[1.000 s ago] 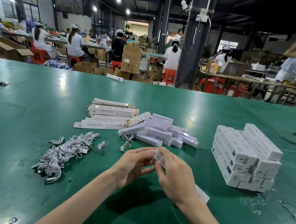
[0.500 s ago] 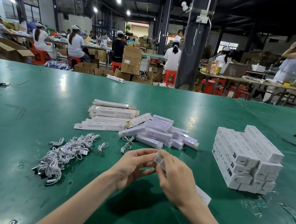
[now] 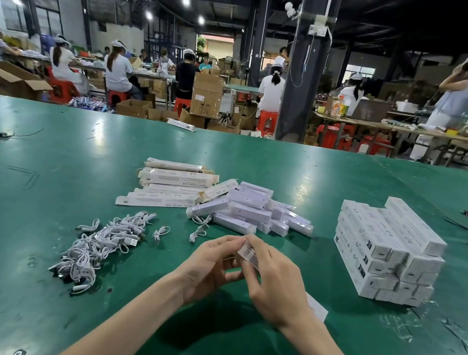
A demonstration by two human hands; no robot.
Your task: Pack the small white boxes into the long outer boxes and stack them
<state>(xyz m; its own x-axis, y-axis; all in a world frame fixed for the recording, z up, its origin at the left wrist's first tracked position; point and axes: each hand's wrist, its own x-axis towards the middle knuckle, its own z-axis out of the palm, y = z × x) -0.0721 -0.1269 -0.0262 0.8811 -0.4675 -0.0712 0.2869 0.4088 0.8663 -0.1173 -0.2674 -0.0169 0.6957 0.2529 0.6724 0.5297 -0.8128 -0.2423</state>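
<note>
Little had shifted since the earlier frames: both hands stayed together above the middle of the table (image 3: pixel 26 282), towards its near edge, and the long outer box (image 3: pixel 248 255) between them had barely turned.

The step in hand looked like closing or opening the end of that box. Whether a small box was already inside could not be told, since the right hand (image 3: pixel 276 288) covered most of its length. Only the printed end showed at the fingertips, and the other end poked out past the right wrist.

The right hand's fingers were curled round the box, with thumb and forefinger pinching near the printed end. The left hand (image 3: pixel 209 268) was half curled, its fingertips (image 3: pixel 236 240) meeting that same end as if working a flap. The flap itself was too small to make out.

Stock lay further back from the hands:
- a loose pile of small white boxes (image 3: pixel 249 210) near the table's middle;
- flat outer boxes (image 3: pixel 173 186) just left of that pile;
- a tangle of white cables (image 3: pixel 99 245) towards the near left;
- the stack of packed boxes (image 3: pixel 382 256) to the right, well apart from the hands.

If the end was being tucked shut, the next move probably called for a firm press on the flap. After that the box would be carried rightwards and laid square on the stack, in line with the top row, so nothing slid off.
</note>
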